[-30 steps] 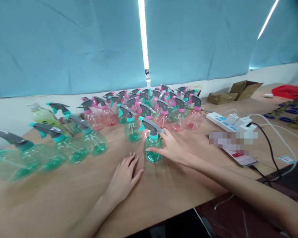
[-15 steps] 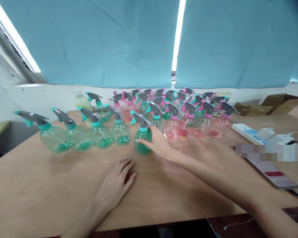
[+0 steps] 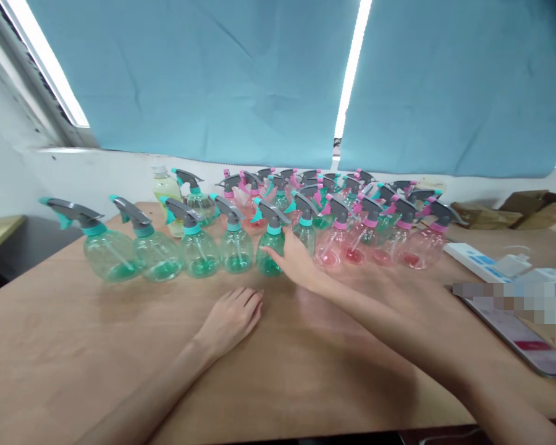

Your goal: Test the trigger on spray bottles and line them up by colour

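At the near edge of the tan wood-look worktop [image 3: 120,358], the left hand [image 3: 231,318] rests palm down, fingers bent; its palm is hidden, so I cannot tell whether it is closed. Beyond it, the right hand [image 3: 299,256] grasps a rounded, clear green plastic spray bottle [image 3: 269,266] with a grey trigger head, thumb across the front. That bottle is upright around mid-worktop, ending a row of four matching green spray bottles [image 3: 238,256] that runs toward the left edge. Those four already stand lined up; the fifth looks nearly placed, but has not been let go. To the right stand clear pink spray bottles [image 3: 327,247], and toward the far edge a mixed pink-and-green cluster [image 3: 280,199] crowds together; whether any of these remain to be handled, I cannot tell.
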`<state>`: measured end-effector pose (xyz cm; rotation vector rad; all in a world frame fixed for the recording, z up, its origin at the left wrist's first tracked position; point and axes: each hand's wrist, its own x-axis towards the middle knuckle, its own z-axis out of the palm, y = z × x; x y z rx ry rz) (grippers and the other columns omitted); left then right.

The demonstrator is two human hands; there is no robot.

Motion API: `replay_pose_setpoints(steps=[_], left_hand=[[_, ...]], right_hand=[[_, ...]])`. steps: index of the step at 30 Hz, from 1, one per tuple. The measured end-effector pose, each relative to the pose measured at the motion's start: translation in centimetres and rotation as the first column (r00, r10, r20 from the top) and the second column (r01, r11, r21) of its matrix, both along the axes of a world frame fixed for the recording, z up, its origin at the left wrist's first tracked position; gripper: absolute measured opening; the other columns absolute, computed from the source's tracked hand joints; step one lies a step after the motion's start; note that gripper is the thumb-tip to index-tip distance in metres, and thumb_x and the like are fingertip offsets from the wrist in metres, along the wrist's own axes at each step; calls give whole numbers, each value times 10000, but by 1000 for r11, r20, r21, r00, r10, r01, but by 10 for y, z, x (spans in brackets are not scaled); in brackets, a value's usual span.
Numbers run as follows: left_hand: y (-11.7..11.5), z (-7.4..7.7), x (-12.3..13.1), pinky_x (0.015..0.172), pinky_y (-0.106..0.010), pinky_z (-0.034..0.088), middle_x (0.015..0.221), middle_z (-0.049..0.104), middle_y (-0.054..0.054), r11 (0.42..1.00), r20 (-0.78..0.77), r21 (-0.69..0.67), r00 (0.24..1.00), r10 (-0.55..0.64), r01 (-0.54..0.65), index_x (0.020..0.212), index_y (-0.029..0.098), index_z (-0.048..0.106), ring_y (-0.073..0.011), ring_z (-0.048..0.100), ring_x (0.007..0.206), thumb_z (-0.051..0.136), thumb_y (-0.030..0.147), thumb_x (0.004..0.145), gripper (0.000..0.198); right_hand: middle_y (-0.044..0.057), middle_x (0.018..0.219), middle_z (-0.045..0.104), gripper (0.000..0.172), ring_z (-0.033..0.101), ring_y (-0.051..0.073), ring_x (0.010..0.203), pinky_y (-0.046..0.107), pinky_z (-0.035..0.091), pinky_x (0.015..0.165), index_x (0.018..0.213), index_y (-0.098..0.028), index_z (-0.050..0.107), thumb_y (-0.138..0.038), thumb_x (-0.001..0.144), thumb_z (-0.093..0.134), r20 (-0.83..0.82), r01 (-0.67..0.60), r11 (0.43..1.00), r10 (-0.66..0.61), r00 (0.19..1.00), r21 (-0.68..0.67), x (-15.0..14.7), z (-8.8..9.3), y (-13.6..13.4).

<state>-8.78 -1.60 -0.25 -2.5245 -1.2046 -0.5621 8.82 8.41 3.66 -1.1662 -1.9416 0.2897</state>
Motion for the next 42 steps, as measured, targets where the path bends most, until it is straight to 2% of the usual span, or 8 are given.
replay_pose_setpoints(steps=[10,14,18,21,24,30,36,42], left_hand=[[35,-3,19,621,-328,481,761,636,-78,995,-38,73,998,-60,62,890,154,632,-241,635,708,405,149,968,240],[44,-3,23,631,-324,487,767,641,-77,997,-8,66,999,-45,46,868,159,623,-238,638,721,404,161,969,240],[44,-3,20,653,-303,498,796,650,-63,999,36,41,999,-21,20,904,172,617,-221,646,758,395,179,975,233],[43,-3,18,667,-293,507,842,668,-53,1000,69,17,998,-11,10,977,181,614,-210,652,782,365,183,981,249],[43,-4,17,666,-298,515,847,673,-52,1000,93,-8,996,-10,11,979,187,612,-213,656,781,342,193,983,270],[43,-4,15,679,-306,526,894,689,-51,998,139,-57,990,-18,26,993,205,603,-217,674,807,342,214,981,261],[38,0,15,689,-303,540,914,702,-42,992,230,-122,973,-1,30,1038,211,605,-205,692,782,359,246,976,256],[35,1,23,681,-301,561,908,712,-11,978,385,-210,919,85,-2,1028,233,592,-193,709,775,429,287,953,187]], right_hand=[[326,1284,553,700,545,380,1243,481,432,1014,1378,64,351,-370,887,597,20,-4,999,5,1000,-45,-10,4,19],[247,1381,513,671,493,318,1311,451,413,1060,1395,-44,373,-341,856,640,0,-24,1000,24,1000,-11,-3,9,11],[135,1206,649,377,613,264,1137,413,485,958,1186,-153,564,-344,867,623,-83,-28,995,36,996,94,29,15,-8],[80,999,702,237,684,213,845,356,527,764,987,-179,622,-391,896,572,-100,35,999,-33,994,21,58,19,-17],[92,996,705,289,682,208,788,358,520,754,1008,-159,622,-415,882,582,-69,152,988,-154,986,-27,75,21,-13],[208,1226,646,611,609,340,1156,435,475,910,1299,-95,507,-482,843,627,40,245,967,-243,969,-71,64,16,14],[240,1138,679,711,663,366,1061,408,508,810,1351,-63,459,-534,843,619,149,311,940,-290,945,-144,55,19,20],[237,1053,703,769,681,407,984,455,512,778,1358,-61,454,-606,832,589,238,309,940,-270,933,-144,64,22,-3]])
